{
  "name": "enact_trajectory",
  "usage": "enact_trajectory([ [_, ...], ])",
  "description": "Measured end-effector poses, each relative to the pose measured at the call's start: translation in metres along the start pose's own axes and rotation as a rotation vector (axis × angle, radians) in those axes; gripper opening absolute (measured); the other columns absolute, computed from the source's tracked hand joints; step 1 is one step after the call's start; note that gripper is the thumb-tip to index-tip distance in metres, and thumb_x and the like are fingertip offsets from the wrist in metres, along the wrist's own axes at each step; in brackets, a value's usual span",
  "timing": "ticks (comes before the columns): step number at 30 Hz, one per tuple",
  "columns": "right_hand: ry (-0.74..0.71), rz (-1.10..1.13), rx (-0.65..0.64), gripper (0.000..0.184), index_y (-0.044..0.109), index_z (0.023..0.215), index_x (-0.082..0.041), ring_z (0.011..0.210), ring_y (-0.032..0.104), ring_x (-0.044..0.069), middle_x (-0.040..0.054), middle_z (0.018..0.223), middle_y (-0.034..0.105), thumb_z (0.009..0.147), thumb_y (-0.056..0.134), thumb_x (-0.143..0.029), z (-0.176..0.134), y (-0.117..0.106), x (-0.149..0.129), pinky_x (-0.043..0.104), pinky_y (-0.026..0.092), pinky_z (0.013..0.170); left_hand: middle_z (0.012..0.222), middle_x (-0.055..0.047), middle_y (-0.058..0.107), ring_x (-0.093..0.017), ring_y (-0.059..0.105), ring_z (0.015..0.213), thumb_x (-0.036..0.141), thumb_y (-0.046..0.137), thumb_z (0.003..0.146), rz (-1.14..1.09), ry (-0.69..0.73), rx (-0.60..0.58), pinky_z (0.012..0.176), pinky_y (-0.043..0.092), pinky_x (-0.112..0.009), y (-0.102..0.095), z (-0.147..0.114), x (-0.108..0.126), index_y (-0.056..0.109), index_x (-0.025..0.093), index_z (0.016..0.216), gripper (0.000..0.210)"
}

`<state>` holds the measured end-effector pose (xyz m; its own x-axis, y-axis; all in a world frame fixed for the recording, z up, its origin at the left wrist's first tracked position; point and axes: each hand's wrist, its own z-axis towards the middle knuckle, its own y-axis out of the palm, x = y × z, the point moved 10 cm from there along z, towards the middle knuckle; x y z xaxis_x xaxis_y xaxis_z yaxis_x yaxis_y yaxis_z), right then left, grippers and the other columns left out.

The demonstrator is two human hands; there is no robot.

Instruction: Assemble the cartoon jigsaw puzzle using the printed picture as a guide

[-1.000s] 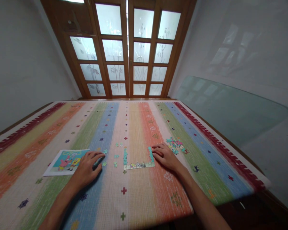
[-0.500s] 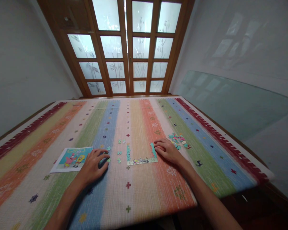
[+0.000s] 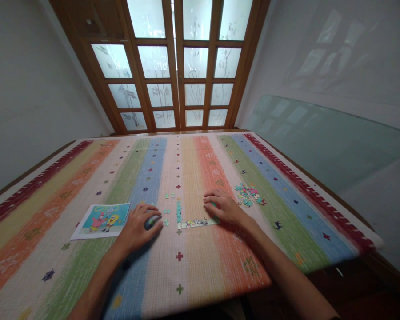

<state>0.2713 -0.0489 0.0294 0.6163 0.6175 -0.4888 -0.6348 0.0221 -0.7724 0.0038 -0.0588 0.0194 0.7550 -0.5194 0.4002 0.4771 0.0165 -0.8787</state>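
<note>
A partly joined jigsaw puzzle border [image 3: 194, 223] lies on the striped cloth, with a left column, a bottom row and a right side mostly under my right hand. My right hand [image 3: 225, 209] rests over that right side, fingers loosely bent; a bit of teal shows between them, and the fingertips' undersides are hidden. My left hand [image 3: 142, 226] hovers with curved, parted fingers beside several loose puzzle pieces [image 3: 166, 211]. Nothing shows in its grasp. Partly behind my left hand lies a reference picture [image 3: 103, 218] of two cartoon figures.
A heap of loose puzzle pieces [image 3: 248, 194] lies to the right of my right hand. The striped tablecloth [image 3: 193, 266] covers the table, whose near edge is close to me. Beyond stand wooden doors [image 3: 179, 80] with frosted panes; a glass sheet [image 3: 323, 138] is at the right wall.
My right hand has shifted left, now covering the border's right side. My left hand has moved right, off the picture and nearer the loose pieces.
</note>
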Motion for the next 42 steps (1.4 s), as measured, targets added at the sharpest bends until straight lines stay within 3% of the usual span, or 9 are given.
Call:
enact_trajectory([
  [7,-0.119,0.011,-0.042,0.019,0.078,0.097,-0.019,0.104,0.068,0.024,0.0120,0.111,0.076,0.096,0.059,-0.021,0.016,0.013,-0.021,0.043,0.053,0.095,0.110,-0.006,0.072,-0.028,0.062,0.108,0.039,0.061,0.091,-0.001,0.024,-0.050,0.101,0.045,-0.048,0.018,0.005,0.012,0.073,0.025,0.099,0.020],
  [18,-0.165,0.091,-0.096,0.018,0.079,0.096,-0.019,0.101,0.068,0.024,0.0120,0.108,0.077,0.095,0.061,-0.020,0.034,0.029,-0.043,0.043,0.054,0.093,0.102,-0.006,0.072,-0.027,0.061,0.104,0.031,0.061,0.087,-0.120,-0.018,-0.090,0.098,0.047,-0.046,0.015,0.015,0.025,0.069,0.023,0.093,0.013],
  [23,-0.141,0.163,-0.168,0.016,0.078,0.098,-0.021,0.102,0.069,0.023,0.0102,0.107,0.077,0.095,0.062,-0.019,0.041,0.038,-0.048,0.040,0.054,0.094,0.093,-0.005,0.073,-0.025,0.066,0.091,0.033,0.055,0.092,-0.249,-0.073,-0.099,0.089,0.053,-0.042,0.017,0.020,0.026,0.070,0.024,0.094,0.018],
  [26,-0.081,0.220,-0.213,0.015,0.077,0.105,-0.021,0.099,0.069,0.021,0.0085,0.104,0.077,0.094,0.065,-0.021,0.045,0.042,-0.052,0.036,0.053,0.093,0.094,-0.005,0.075,-0.023,0.068,0.087,0.036,0.055,0.094,-0.322,-0.085,-0.058,0.085,0.054,-0.039,0.015,0.028,0.026,0.071,0.024,0.097,0.021],
  [31,0.078,0.400,-0.235,0.020,0.074,0.112,-0.018,0.076,0.066,0.015,0.0059,0.097,0.077,0.094,0.065,-0.023,0.053,0.054,-0.049,0.028,0.052,0.075,0.100,-0.006,0.077,-0.021,0.068,0.084,0.041,0.059,0.093,-0.433,-0.120,0.017,0.080,0.055,-0.035,0.012,0.044,0.023,0.071,0.022,0.100,0.024],
  [39,0.275,0.646,-0.122,0.006,0.075,0.092,-0.018,0.079,0.064,0.015,0.0026,0.087,0.074,0.088,0.070,-0.019,0.063,0.068,-0.018,0.029,0.050,0.076,0.097,-0.007,0.077,-0.020,0.068,0.081,0.038,0.060,0.092,-0.469,-0.132,0.048,0.080,0.055,-0.035,0.021,0.055,0.020,0.072,0.021,0.101,0.023],
  [42,0.330,0.704,-0.125,0.010,0.076,0.087,-0.019,0.078,0.064,0.015,0.0016,0.083,0.074,0.085,0.069,-0.012,0.064,0.072,-0.011,0.030,0.050,0.079,0.098,-0.007,0.077,-0.021,0.070,0.084,0.037,0.061,0.092,-0.442,-0.133,0.063,0.082,0.056,-0.036,0.022,0.059,0.016,0.072,0.021,0.099,0.021],
])
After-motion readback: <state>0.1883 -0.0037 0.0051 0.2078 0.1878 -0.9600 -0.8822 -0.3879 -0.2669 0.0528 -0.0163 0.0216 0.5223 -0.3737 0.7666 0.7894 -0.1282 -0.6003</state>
